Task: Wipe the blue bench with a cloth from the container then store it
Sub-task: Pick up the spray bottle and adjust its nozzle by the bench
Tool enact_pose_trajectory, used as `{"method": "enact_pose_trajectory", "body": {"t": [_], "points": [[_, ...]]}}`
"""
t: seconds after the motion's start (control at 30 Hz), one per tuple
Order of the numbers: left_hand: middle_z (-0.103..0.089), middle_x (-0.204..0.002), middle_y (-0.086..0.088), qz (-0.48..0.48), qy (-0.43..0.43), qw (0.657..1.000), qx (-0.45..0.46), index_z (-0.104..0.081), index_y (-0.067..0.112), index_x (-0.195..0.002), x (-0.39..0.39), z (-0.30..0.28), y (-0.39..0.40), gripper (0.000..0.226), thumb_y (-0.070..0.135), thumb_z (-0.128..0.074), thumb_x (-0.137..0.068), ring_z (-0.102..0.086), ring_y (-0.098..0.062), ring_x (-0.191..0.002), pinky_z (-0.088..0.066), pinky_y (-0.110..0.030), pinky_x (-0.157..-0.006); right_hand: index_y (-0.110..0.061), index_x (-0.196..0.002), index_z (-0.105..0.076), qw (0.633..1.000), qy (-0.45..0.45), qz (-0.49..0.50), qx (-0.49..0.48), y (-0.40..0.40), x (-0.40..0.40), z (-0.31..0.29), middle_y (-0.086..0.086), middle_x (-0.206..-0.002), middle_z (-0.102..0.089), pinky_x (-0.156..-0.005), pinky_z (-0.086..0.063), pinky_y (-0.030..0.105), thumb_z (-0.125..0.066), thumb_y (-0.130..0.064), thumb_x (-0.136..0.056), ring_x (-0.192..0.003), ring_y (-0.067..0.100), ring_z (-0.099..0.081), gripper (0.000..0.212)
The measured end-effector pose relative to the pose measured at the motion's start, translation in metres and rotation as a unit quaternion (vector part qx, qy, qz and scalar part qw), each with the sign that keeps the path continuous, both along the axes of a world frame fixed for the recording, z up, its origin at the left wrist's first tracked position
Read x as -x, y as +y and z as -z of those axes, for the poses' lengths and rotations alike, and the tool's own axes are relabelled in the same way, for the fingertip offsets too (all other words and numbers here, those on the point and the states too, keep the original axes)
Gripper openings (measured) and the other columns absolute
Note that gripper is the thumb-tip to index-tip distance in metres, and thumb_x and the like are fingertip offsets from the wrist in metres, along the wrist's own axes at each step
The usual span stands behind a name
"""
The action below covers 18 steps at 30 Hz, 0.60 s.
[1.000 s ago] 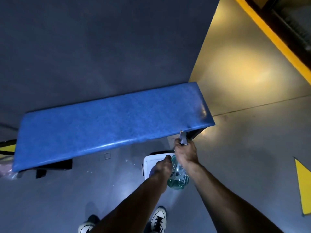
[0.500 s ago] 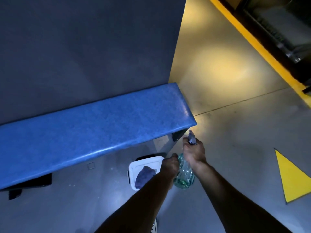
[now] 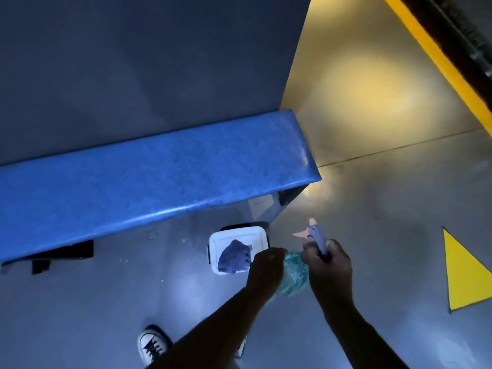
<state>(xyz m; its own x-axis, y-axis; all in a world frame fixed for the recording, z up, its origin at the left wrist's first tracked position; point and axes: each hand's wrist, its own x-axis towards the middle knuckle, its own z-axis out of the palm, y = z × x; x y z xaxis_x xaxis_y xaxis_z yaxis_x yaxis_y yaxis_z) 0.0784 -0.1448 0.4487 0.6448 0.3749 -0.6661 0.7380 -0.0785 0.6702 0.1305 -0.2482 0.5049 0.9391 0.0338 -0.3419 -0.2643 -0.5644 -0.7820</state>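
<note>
Early stage: cloth (image 3: 235, 256) still in white container (image 3: 213, 242); blue bench (image 3: 149, 177) unwiped; left hand (image 3: 266, 270) and right hand (image 3: 328, 262) clasping spray bottle (image 3: 294, 272).

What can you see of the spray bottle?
The spray bottle has a clear greenish body that looks like plastic and a pale blue-grey trigger head at the top. It is held above the floor, tilted, head pointing away from the person. The right hand grips its neck and head; the left hand holds the body from the other side. Much of it is covered by the hands. Liquid level is too dim to tell.
</note>
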Motion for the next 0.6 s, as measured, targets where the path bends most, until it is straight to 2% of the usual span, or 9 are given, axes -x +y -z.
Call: {"method": "enact_pose_trajectory", "body": {"t": [0.07,0.1,0.17,0.27,0.37,0.5,0.6], "points": [[-0.076,-0.116,-0.010,-0.043,-0.009,0.999,0.017,-0.076,0.016,-0.101,0.021,0.001,-0.003,0.027,0.019,-0.049,-0.104,-0.070,-0.026,-0.109,-0.053,-0.036,-0.098,-0.015,-0.074,-0.064,0.998,0.000,-0.055,0.021,-0.009,0.016,-0.002,0.001,-0.067,-0.067,-0.058,-0.050,0.030,-0.064,-0.028,-0.094,-0.063,0.015,-0.065,0.024],[-0.079,-0.109,-0.008,-0.050,-0.011,0.999,0.007,-0.076,0.015,-0.092,0.033,0.002,-0.003,0.027,0.020,-0.052,-0.102,-0.071,-0.025,-0.102,-0.054,-0.037,-0.093,-0.017,-0.076,-0.068,0.997,0.000,-0.073,0.026,-0.012,0.024,-0.002,-0.002,-0.069,-0.070,-0.060,-0.052,0.027,-0.065,-0.030,-0.095,-0.066,0.008,-0.067,0.023],[-0.081,-0.100,-0.003,-0.045,-0.014,0.999,-0.010,-0.077,0.012,-0.087,0.053,0.007,0.003,0.026,0.021,-0.056,-0.098,-0.073,-0.020,-0.095,-0.056,-0.038,-0.088,-0.021,-0.081,-0.072,0.996,0.030,-0.078,0.030,-0.017,0.038,0.006,-0.007,-0.076,-0.074,-0.065,-0.051,0.022,-0.068,-0.031,-0.093,-0.073,0.003,-0.070,0.016],[-0.081,-0.087,0.001,-0.093,-0.011,0.995,0.027,-0.075,0.023,-0.084,0.076,0.020,0.015,0.014,0.019,-0.064,-0.092,-0.073,-0.020,-0.083,-0.058,-0.045,-0.085,-0.024,-0.088,-0.075,0.994,0.074,-0.062,0.055,-0.023,0.050,0.026,-0.011,-0.085,-0.077,-0.076,-0.054,0.029,-0.075,-0.029,-0.087,-0.084,0.006,-0.071,0.005],[-0.079,-0.073,0.005,-0.144,-0.005,0.988,0.054,-0.075,0.033,-0.080,0.090,0.035,0.030,0.014,0.021,-0.069,-0.084,-0.072,-0.017,-0.068,-0.059,-0.046,-0.080,-0.024,-0.095,-0.074,0.992,0.081,-0.055,0.084,-0.025,0.051,0.053,-0.010,-0.093,-0.077,-0.086,-0.058,0.038,-0.077,-0.026,-0.085,-0.089,0.006,-0.070,0.010],[-0.080,-0.073,0.003,-0.178,0.004,0.981,0.072,-0.078,0.038,-0.074,0.095,0.065,0.044,0.013,0.030,-0.067,-0.076,-0.077,-0.024,-0.077,-0.061,-0.046,-0.084,-0.022,-0.095,-0.074,0.989,0.081,-0.052,0.109,-0.029,0.030,0.101,-0.007,-0.090,-0.076,-0.082,-0.059,0.041,-0.076,-0.028,-0.086,-0.086,0.012,-0.070,0.012],[-0.081,-0.074,-0.002,-0.205,0.013,0.976,0.070,-0.077,0.026,-0.070,0.094,0.116,0.047,0.018,0.016,-0.073,-0.085,-0.077,-0.024,-0.074,-0.060,-0.039,-0.076,-0.020,-0.097,-0.075,0.984,0.088,-0.076,0.134,-0.034,0.007,0.161,-0.004,-0.087,-0.076,-0.072,-0.058,0.034,-0.072,-0.028,-0.088,-0.080,0.011,-0.069,0.012]]}}
